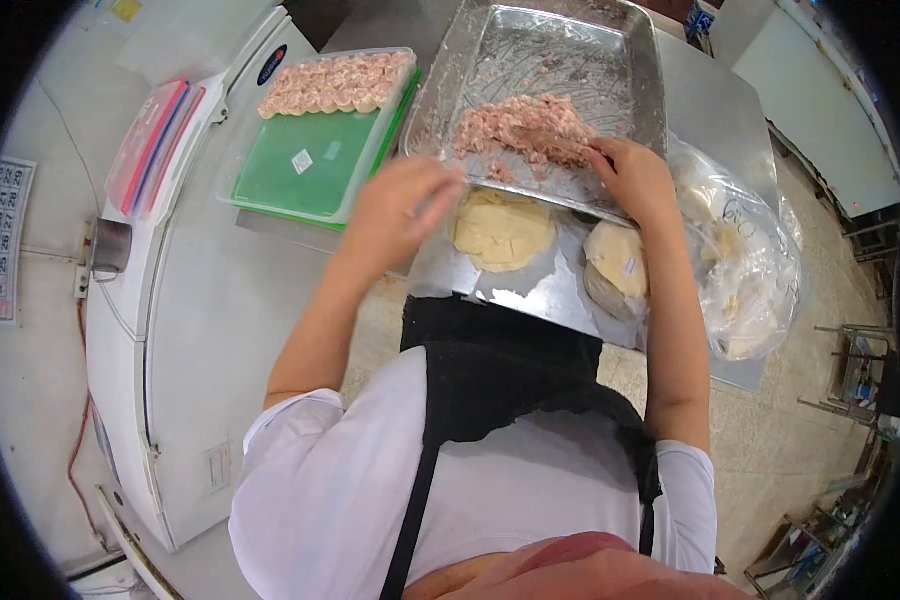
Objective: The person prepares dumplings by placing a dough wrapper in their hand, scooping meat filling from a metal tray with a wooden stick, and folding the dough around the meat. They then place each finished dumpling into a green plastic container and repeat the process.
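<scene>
My right hand [638,180] is closed on the end of a brown, flat spatula [545,143], which looks wooden and lies in the minced meat [515,120]. That meat is heaped in the near half of a deep metal tray [652,90]. Slightly blurred, my left hand [398,215] hovers by the tray's near left corner, fingers stretched to the right and apart, with nothing visible in them. Below the tray, a stack of round dough wrappers [505,232] lies on the metal surface. Another wrapper stack [615,262] sits under my right forearm, partly hidden.
On the left, a clear container [226,185] with a green base holds rows of filled dumplings [335,82] at its far end. A clear plastic bag [745,270] of wrappers lies right of my forearm. A white freezer [200,330] stands at the left.
</scene>
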The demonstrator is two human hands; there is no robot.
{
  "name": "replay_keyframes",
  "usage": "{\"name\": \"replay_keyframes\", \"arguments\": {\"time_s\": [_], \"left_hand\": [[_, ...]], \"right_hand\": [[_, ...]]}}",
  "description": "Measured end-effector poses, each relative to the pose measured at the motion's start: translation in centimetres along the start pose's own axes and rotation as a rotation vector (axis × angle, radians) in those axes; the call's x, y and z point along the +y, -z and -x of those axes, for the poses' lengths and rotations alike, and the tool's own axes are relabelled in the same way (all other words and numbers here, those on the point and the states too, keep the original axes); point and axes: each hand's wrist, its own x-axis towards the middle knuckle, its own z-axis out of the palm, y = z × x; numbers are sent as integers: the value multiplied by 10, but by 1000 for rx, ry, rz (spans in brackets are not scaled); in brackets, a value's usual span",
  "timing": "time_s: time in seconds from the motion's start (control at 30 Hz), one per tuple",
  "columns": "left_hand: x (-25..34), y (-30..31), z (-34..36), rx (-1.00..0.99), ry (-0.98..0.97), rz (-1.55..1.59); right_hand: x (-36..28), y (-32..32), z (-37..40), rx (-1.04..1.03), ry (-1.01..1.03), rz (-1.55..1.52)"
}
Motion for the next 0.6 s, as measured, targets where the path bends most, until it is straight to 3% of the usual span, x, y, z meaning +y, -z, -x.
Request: {"name": "replay_keyframes", "arguments": {"time_s": [0.07,0.2,0.27,0.4,0.47,0.6], "left_hand": [[20,-23,15,-179,95,141],[20,-66,32,-173,21,183],[12,-82,31,-89,-117,48],[-13,-87,28,-106,-115,160],[-15,-79,24,-194,89,323],[-5,-62,25,-176,196,341]], "right_hand": [[-4,2,2,-19,-7,11],[-2,0,2,-30,2,56],[-1,-1,2,-26,1,57],[0,-1,1,-47,-28,79],[0,-1,2,-20,-12,65],[-7,2,2,-14,-16,64]]}}
